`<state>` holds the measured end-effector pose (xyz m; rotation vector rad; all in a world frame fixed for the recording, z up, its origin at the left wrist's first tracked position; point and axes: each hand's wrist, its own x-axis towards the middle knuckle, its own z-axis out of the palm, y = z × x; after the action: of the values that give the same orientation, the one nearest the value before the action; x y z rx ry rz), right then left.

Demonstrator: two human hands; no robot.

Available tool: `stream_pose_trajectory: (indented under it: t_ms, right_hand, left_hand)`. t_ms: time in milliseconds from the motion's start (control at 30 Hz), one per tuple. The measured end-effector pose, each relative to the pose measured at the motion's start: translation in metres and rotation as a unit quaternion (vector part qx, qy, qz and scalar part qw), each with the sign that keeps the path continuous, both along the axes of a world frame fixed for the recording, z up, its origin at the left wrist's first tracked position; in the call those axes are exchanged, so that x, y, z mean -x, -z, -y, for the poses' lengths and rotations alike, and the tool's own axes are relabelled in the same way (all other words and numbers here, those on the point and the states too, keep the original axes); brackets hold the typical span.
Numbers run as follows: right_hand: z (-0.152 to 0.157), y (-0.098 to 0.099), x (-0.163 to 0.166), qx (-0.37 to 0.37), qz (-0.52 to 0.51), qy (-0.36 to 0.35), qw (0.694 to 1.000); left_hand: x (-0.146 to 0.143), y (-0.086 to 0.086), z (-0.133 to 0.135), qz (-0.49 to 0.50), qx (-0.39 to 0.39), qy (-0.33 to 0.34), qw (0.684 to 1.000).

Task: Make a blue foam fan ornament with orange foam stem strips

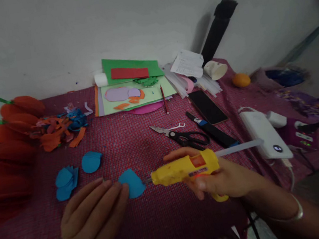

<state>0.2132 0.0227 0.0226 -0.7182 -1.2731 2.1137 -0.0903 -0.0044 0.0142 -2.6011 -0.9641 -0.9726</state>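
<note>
My right hand grips a yellow glue gun with a clear glue stick sticking out of its back. Its nozzle points left at a folded blue paper piece lying on the maroon cloth. My left hand lies flat with fingers stretched out, its fingertips touching the left edge of that blue piece. Two more groups of blue paper shapes, one and a small stack, lie further left.
Black-handled scissors, a phone, a white power bank, a pencil and a stack of coloured sheets sit behind. Orange paper flowers and scraps fill the left. A white cup lies at the back.
</note>
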Motion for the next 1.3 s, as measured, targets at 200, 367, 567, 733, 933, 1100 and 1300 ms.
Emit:
stream_pose_trajectory:
  t_ms: [200,367,567,733,933,1100,1300]
  right_hand:
    - [0.000,0.000,-0.002,0.005,-0.004,-0.010,1.000]
    - [0.000,-0.001,-0.003,0.010,0.003,-0.016,1.000]
    - [-0.001,-0.002,-0.003,0.016,0.011,-0.026,0.999]
    - [0.000,-0.001,-0.003,0.024,0.016,-0.029,0.999]
    - [-0.001,0.000,-0.003,0.013,0.023,-0.031,0.999]
    - [-0.001,-0.001,-0.004,0.012,0.029,-0.031,0.999]
    - [-0.005,0.001,-0.004,-0.054,0.036,0.004,0.998]
  left_hand:
    - [0.000,-0.002,0.000,-0.039,-0.003,-0.020,0.999]
    - [-0.002,-0.001,0.002,-0.034,-0.003,-0.009,0.999]
    - [-0.005,0.000,0.007,0.014,0.045,-0.049,0.998]
    - [-0.005,0.001,0.007,0.017,0.054,-0.055,0.997]
    - [-0.004,0.001,0.007,0.007,0.050,-0.049,0.998]
    - [-0.004,0.000,0.005,0.001,0.049,-0.048,0.998]
    - [0.004,-0.001,0.011,-0.018,0.054,-0.052,0.997]
